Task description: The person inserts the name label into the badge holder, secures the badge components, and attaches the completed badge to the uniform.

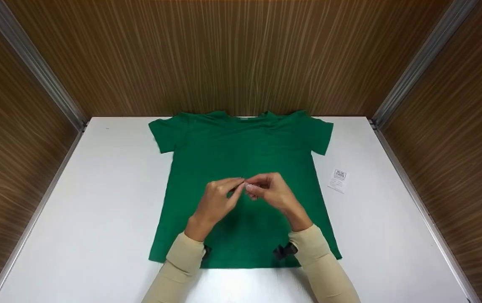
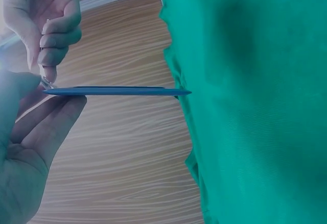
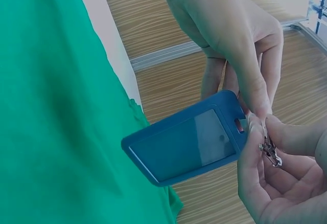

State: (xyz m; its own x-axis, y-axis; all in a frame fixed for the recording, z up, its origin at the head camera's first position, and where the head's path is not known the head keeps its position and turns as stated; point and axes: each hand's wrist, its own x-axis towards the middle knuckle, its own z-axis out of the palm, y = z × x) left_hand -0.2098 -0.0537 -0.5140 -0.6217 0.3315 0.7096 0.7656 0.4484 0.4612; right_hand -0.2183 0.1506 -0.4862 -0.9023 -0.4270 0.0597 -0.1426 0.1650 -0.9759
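Note:
Over the green T-shirt, both hands meet at the end of a blue badge holder. It has a clear window and a slot; the head view shows it only as a thin dark edge. My left hand pinches the holder near its slotted end, its fingers against one face. My right hand pinches a small clear strap with a metal clip at the slot. Fingers partly hide the join, so whether the strap runs through the slot I cannot tell.
The T-shirt lies spread on a white table, collar towards the back wood-grain panel. A small white printed card with a code lies right of the shirt. Wood-grain side panels with metal rails flank the table.

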